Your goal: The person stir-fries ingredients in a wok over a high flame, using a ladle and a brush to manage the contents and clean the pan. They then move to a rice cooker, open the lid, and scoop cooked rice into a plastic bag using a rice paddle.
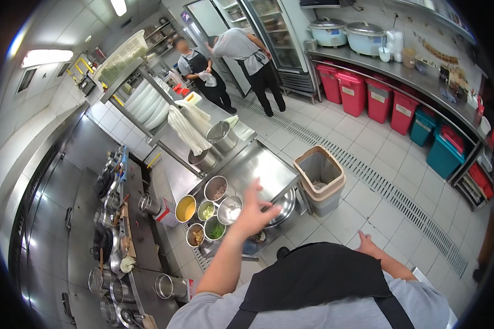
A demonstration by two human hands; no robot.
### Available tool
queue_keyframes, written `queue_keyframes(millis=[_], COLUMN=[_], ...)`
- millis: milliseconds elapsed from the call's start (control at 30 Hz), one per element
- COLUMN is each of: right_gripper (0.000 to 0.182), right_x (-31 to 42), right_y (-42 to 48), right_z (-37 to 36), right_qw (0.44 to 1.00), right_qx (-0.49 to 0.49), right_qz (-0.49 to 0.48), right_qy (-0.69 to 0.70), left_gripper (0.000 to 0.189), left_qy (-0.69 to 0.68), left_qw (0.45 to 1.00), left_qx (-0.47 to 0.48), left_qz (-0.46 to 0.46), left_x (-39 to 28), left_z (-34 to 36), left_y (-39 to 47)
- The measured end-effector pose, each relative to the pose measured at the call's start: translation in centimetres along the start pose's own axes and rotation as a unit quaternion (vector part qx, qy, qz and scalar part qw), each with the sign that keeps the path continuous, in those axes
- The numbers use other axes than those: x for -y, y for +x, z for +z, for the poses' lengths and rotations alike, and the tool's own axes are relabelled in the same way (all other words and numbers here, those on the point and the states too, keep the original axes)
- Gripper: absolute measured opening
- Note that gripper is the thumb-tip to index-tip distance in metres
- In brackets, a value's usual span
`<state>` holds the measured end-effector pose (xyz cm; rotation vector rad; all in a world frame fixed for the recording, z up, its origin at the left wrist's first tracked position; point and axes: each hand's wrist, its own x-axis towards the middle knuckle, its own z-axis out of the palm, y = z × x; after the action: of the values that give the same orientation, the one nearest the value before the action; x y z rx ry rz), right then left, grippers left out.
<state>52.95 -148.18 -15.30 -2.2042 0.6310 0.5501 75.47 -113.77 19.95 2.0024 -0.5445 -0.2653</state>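
Observation:
My left hand (253,211) is raised over the near end of a steel worktable (263,164), its fingers spread and slightly blurred, holding nothing. Just left of it are round steel containers: one with white contents (230,209), one with chopped green herbs (215,228), one with yellow liquid (185,208) and one with minced food (216,188). A large steel bowl (282,207) shows partly behind the hand. My right hand (367,242) hangs low at my right side above the tiled floor, its fingers apart, with nothing seen in it.
A waste bin (320,177) stands at the table's right corner. Ahead, one person (201,74) holds a white cloth and another (251,53) bends at an open fridge. Red bins (350,92) line the right counter; pans and pots (103,242) crowd the cooking range at left.

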Motion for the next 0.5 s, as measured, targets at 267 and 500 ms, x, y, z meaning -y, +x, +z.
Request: queue_keyframes(millis=[267, 500], right_gripper=[0.043, 0.033], right_x=[25.0, 32.5], right_y=[2.1, 4.6], right_z=[-7.6, -9.1], right_qw=[0.924, 0.856], right_qx=[-0.105, -0.214], right_qz=[-0.325, -0.444], right_qy=[-0.175, -0.156], left_gripper=[0.039, 0.04], left_qy=[0.042, -0.003], left_qw=[0.975, 0.969], left_qx=[0.091, 0.117], left_qz=[-0.196, -0.219], left_x=[15.4, 13.0], left_z=[8.9, 8.1], left_y=[4.8, 5.0])
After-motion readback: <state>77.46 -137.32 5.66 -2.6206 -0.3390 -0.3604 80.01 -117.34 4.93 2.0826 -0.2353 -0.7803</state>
